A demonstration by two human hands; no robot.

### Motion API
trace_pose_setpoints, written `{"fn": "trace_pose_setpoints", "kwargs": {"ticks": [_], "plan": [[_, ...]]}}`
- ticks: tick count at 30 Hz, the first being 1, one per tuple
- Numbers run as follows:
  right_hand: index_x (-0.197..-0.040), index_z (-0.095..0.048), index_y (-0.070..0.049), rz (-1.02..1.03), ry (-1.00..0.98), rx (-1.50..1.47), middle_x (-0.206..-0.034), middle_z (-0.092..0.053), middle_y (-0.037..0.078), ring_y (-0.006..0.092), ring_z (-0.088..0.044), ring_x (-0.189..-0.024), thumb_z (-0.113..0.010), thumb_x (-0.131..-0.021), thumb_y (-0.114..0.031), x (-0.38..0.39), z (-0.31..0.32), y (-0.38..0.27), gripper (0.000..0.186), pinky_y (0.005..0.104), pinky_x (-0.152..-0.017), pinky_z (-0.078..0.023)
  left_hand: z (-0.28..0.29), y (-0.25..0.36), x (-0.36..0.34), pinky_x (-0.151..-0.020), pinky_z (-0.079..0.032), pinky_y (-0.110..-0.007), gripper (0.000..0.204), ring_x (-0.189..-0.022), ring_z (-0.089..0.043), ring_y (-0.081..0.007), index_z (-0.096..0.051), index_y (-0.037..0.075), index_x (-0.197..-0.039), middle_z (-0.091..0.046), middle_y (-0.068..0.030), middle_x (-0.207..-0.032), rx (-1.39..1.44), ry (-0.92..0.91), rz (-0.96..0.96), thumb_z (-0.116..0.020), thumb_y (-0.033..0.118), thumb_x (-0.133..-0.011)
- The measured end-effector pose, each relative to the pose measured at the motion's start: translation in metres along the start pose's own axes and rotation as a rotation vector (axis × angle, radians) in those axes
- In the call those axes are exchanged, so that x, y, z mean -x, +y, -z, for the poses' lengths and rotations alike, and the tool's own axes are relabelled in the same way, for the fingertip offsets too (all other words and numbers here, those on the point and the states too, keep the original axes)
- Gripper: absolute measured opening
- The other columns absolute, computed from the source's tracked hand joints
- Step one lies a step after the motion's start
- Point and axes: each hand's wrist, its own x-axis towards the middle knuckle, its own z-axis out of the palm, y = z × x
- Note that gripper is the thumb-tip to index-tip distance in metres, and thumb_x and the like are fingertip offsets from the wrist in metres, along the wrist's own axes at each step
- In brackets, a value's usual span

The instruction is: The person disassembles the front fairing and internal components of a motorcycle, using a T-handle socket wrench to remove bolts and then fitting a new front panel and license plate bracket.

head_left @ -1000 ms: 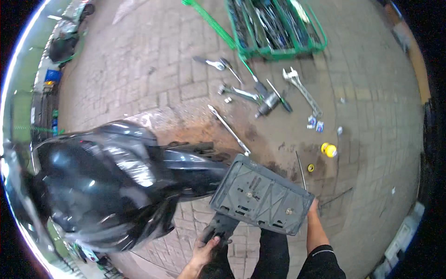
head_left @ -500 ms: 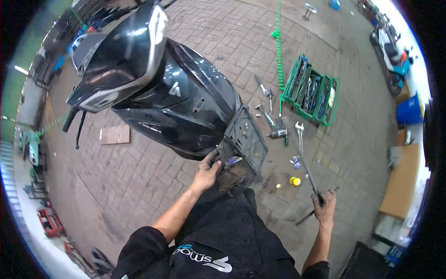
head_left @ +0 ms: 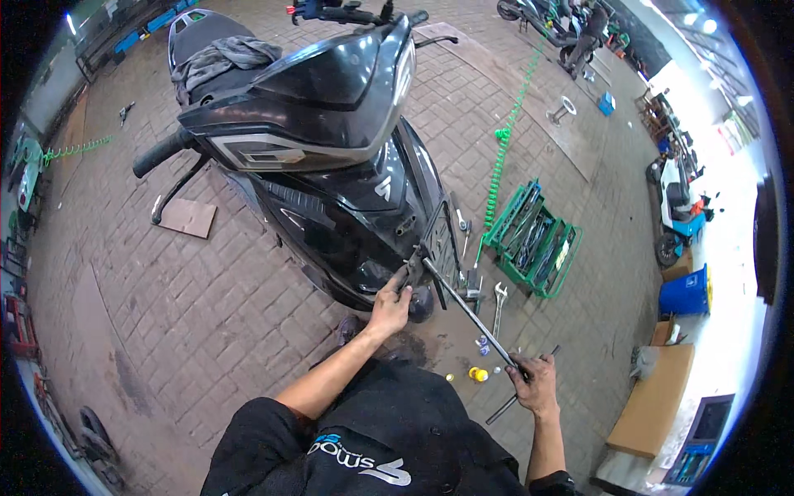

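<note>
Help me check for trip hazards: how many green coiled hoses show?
2: one green hose reaches down beside the toolbox; another hose is at the far left. More could be hidden behind the black scooter.

Far end of a steel bar (head_left: 473, 321) too small to make out beside the left hand (head_left: 390, 307); gray cloth (head_left: 223, 59) hides part of a scooter seat (head_left: 207, 31); lower edge crops a black shirt (head_left: 451, 450).
</note>
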Motion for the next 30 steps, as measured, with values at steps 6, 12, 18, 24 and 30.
{"fn": "trace_pose_setpoints", "kwargs": {"ticks": [6, 12, 18, 24, 30], "plan": [[-0.098, -0.066, -0.010, -0.103, 0.010, 0.036, -0.064, -0.059, 0.010, 0.0248, -0.055, -0.064, -0.061, -0.080, -0.026, -0.014, 0.000, -0.018, 0.025, 0.0373, -0.075, -0.035, -0.003, -0.009, -0.018, -0.096, -0.038, -0.034, 0.041, -0.115, -0.049, -0.0336, -0.043, -0.005, -0.125, -0.051, -0.0243, -0.121, 0.094, -0.035, 0.014, -0.044, 0.009, -0.087], [-0.097, -0.066, -0.010, -0.153, -0.010, 0.093, -0.065, -0.061, 0.010, 0.0251, -0.056, -0.063, -0.059, -0.080, -0.026, -0.026, 0.013, -0.030, 0.024, 0.0368, -0.074, -0.035, -0.011, -0.016, -0.021, -0.093, -0.041, -0.035, 0.041, -0.110, -0.053, -0.0340, -0.041, -0.004, -0.126, -0.054, -0.0243, -0.117, 0.011, -0.050, -0.053, -0.044, 0.010, -0.088], [-0.095, -0.066, -0.011, -0.180, -0.090, 0.172, -0.070, -0.063, 0.010, 0.0255, -0.058, -0.067, -0.060, -0.079, -0.025, -0.032, 0.047, -0.037, 0.022, 0.0366, -0.076, -0.036, -0.012, -0.006, -0.018, -0.090, -0.042, -0.035, 0.041, -0.107, -0.055, -0.0341, -0.042, -0.003, -0.126, -0.056, -0.0245, -0.112, 0.034, -0.120, 0.002, -0.044, 0.012, -0.088], [-0.092, -0.065, -0.014, 0.005, -0.078, 0.494, -0.062, -0.059, 0.008, 0.0256, -0.056, -0.065, -0.062, -0.077, -0.024, -0.039, 0.067, -0.045, 0.018, 0.0387, -0.073, -0.036, -0.015, -0.014, -0.015, -0.090, -0.042, -0.036, 0.040, -0.106, -0.055, -0.0347, -0.044, -0.003, -0.125, -0.056, -0.0241, -0.113, 0.011, -0.146, 0.009, -0.044, 0.011, -0.087], [-0.091, -0.063, -0.014, 0.194, -0.044, 0.681, -0.061, -0.058, 0.006, 0.0220, -0.056, -0.063, -0.065, -0.075, -0.022, -0.041, 0.078, -0.040, 0.018, 0.0372, -0.068, -0.038, -0.013, -0.016, -0.010, -0.093, -0.039, -0.034, 0.040, -0.111, -0.052, -0.0333, -0.045, -0.004, -0.124, -0.054, -0.0237, -0.117, -0.052, -0.170, -0.004, -0.045, 0.011, -0.087]]}}
